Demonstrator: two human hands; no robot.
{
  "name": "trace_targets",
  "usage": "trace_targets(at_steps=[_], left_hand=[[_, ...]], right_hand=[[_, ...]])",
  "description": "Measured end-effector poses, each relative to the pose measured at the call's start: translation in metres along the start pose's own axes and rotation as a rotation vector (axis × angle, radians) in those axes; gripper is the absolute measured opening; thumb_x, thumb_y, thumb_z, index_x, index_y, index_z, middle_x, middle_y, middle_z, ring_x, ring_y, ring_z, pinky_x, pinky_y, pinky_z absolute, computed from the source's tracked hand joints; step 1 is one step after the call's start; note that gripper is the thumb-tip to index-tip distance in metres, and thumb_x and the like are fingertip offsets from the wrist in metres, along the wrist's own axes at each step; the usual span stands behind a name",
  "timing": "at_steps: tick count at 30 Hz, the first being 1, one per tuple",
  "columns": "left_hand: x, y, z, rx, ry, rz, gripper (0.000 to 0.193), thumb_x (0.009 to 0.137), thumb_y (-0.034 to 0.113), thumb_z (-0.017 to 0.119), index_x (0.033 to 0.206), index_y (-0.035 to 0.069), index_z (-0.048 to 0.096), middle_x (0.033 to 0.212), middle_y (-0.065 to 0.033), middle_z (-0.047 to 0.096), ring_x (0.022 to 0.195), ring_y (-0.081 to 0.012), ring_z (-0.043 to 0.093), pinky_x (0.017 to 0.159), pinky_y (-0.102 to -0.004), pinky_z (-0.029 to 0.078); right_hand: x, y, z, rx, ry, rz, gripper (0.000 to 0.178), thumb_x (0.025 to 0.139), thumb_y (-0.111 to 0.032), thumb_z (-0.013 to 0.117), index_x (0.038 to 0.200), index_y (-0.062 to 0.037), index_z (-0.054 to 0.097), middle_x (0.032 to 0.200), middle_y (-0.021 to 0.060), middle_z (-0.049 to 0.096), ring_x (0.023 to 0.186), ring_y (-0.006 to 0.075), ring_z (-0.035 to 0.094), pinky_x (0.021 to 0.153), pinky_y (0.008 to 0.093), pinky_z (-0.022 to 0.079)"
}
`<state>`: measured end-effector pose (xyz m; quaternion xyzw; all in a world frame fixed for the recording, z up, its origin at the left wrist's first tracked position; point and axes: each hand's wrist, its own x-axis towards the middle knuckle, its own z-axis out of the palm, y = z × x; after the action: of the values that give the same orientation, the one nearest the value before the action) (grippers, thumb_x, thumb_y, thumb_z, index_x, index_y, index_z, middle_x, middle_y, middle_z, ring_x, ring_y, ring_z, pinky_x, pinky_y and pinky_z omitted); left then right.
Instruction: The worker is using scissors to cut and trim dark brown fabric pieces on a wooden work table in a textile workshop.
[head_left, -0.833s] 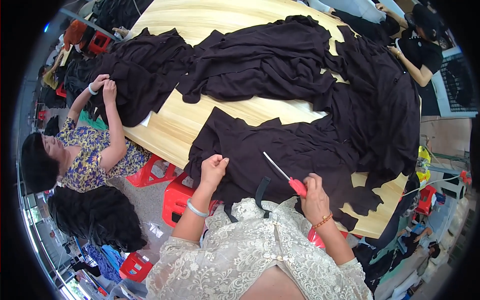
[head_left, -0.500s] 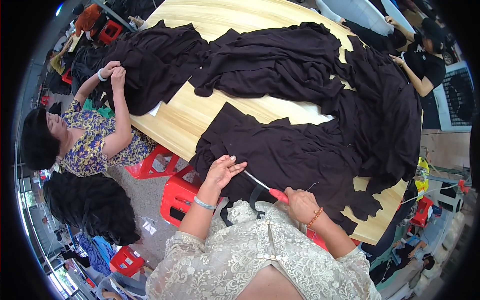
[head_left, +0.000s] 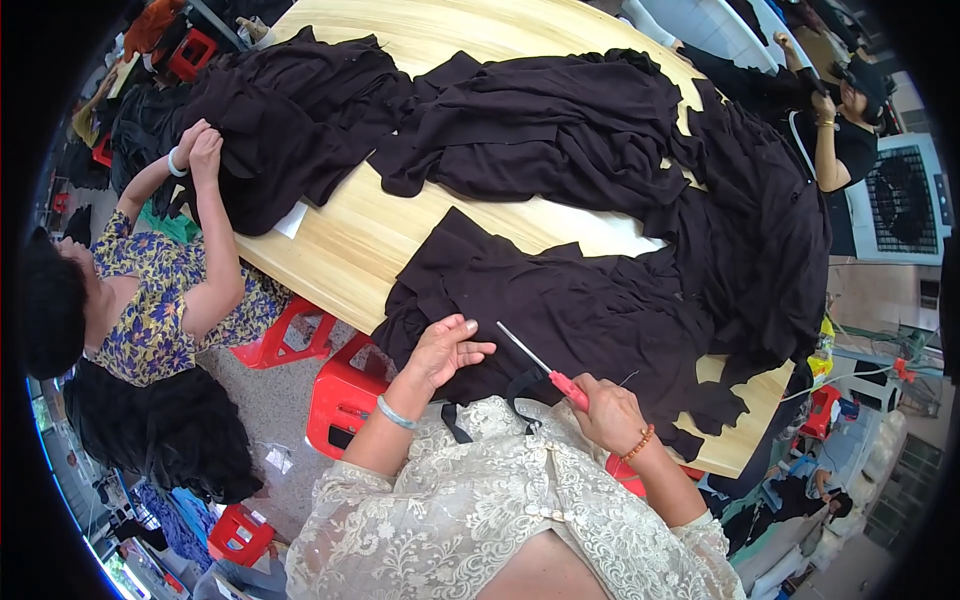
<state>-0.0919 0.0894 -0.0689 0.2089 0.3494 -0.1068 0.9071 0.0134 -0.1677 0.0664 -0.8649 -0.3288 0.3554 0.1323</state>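
Observation:
My right hand (head_left: 612, 414) is closed around the red handle of a screwdriver (head_left: 568, 387). Its thin metal shaft points up and left over dark cloth. My left hand (head_left: 448, 350) is left of the shaft, its fingers loosely bent and apart, with nothing seen in it. Beneath both hands, a heap of dark brown-black fabric pieces (head_left: 560, 300) lies along the near table edge. A narrow black strap (head_left: 522, 385) curves between the cloth and my lap. A loose thread shows beside my right hand.
More dark fabric covers the wooden table (head_left: 345, 240) at its far side and right. A co-worker (head_left: 160, 300) at the left handles dark cloth; another person (head_left: 845, 130) stands far right. Red stools (head_left: 340, 395) stand at the near left, beside a black pile (head_left: 160, 430).
The screwdriver has swung more upright, and its tip has come away from my left fingers. The view has shifted slightly. The person at far right has raised a hand.

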Motion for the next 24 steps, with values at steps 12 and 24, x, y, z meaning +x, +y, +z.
trace_targets(at_steps=[12, 24], left_hand=[[0.033, 0.025, -0.002, -0.114, 0.105, 0.114, 0.007, 0.094, 0.011, 0.057, 0.089, 0.009, 0.053, 0.079, -0.0074, 0.060, 0.089, -0.0345, 0.068, 0.073, -0.0427, 0.060], [0.028, 0.015, -0.005, -0.075, 0.041, 0.192, 0.006, 0.095, 0.008, 0.054, 0.089, 0.007, 0.054, 0.089, -0.0108, 0.063, 0.095, -0.0365, 0.066, 0.085, -0.0492, 0.055]], right_hand=[[0.030, -0.010, 0.006, -0.036, 0.034, -0.032, 0.024, 0.086, -0.026, 0.063, 0.095, -0.0052, 0.057, 0.072, 0.0192, 0.063, 0.071, 0.0366, 0.064, 0.065, 0.0470, 0.050], [0.053, -0.027, -0.012, -0.111, -0.059, -0.051, 0.028, 0.087, -0.029, 0.062, 0.091, -0.0016, 0.058, 0.069, 0.0217, 0.063, 0.071, 0.0385, 0.065, 0.065, 0.0464, 0.051]])
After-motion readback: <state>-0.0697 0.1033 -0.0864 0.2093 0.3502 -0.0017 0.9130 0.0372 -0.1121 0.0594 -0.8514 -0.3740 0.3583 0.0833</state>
